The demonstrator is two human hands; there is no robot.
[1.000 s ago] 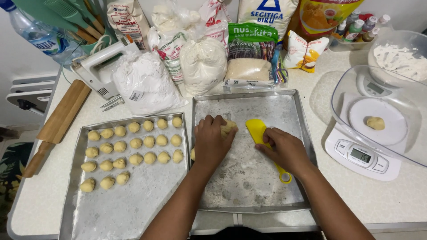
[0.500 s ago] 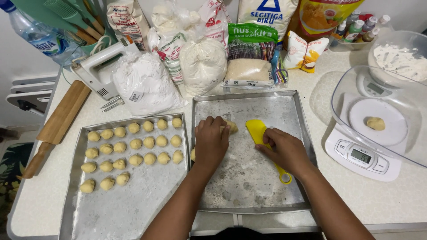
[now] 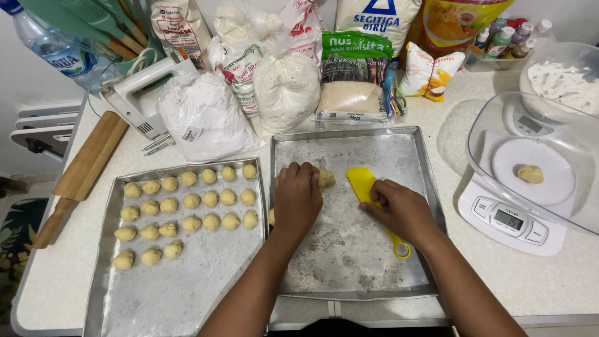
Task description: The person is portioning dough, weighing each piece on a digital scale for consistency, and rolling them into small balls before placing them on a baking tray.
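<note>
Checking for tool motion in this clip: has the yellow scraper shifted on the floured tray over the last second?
No. The yellow scraper keeps its place against the floured tray's far rim, with the right hand on its handle, its blade beside the dough lump.

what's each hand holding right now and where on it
The right hand grips the yellow scraper around the middle of its handle. The left hand rests over a lump of dough, covering most of it.

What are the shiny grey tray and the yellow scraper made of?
The flat grey square tray looks like bare metal, probably aluminium: dull silver sheen, thin rolled rim, flour dusting. The yellow flat scraper under the right hand looks like smooth plastic, evenly coloured and matte, though silicone is possible.
</note>
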